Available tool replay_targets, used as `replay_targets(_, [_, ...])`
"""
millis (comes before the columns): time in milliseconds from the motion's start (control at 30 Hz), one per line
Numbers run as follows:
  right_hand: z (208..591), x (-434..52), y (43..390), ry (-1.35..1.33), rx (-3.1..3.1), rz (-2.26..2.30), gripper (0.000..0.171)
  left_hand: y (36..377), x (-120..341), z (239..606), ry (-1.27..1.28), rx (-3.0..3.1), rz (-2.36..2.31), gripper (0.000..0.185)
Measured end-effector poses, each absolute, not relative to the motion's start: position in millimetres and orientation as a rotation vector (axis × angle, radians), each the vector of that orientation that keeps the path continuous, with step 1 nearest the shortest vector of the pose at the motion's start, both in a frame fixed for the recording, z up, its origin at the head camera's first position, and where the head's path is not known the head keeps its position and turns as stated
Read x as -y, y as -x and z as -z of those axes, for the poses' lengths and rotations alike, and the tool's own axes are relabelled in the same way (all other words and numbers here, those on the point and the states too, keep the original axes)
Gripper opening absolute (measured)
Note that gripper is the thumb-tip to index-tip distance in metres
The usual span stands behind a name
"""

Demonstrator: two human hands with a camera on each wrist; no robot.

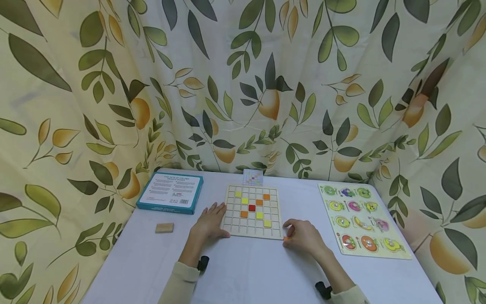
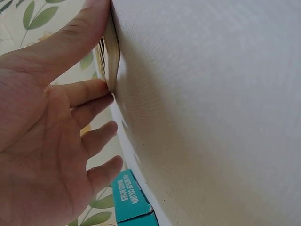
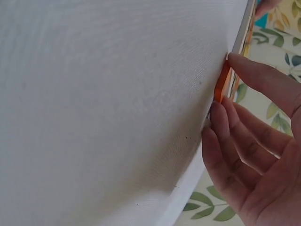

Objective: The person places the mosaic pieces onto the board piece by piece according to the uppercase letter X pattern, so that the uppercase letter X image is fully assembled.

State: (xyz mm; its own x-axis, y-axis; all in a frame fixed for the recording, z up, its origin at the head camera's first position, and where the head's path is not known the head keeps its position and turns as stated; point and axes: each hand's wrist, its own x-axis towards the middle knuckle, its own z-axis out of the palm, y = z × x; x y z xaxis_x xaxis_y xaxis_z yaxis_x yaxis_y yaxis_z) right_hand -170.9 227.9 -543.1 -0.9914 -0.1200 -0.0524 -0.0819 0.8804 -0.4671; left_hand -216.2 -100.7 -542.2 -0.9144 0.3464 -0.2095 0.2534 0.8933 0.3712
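Observation:
A wooden grid board (image 1: 232, 211) lies in the middle of the white table, with yellow, orange and one red tile set in its squares. My left hand (image 1: 210, 222) rests flat at the board's left edge. In the left wrist view its straight fingers (image 2: 89, 94) touch the board's side (image 2: 111, 52). My right hand (image 1: 293, 234) sits at the board's near right corner. It pinches a small orange tile (image 1: 287, 239) against the table. The right wrist view shows the tile (image 3: 221, 85) between thumb and fingers (image 3: 235, 134), next to the board edge (image 3: 243, 29).
A teal box (image 1: 171, 192) lies at the back left, with a small wooden block (image 1: 164, 228) in front of it. A fruit peg puzzle (image 1: 362, 219) lies on the right. A small pattern card (image 1: 252, 177) stands behind the board. Leaf-print curtains enclose the table.

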Motion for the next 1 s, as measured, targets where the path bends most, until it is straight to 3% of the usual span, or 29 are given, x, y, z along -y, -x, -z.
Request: replay_targets(1000, [526.4, -214.0, 186.1, 0.196, -3.093, 0.972, 0.056, 216.3, 101.1, 544.2, -0.447, -2.791, -0.479, 0.106])
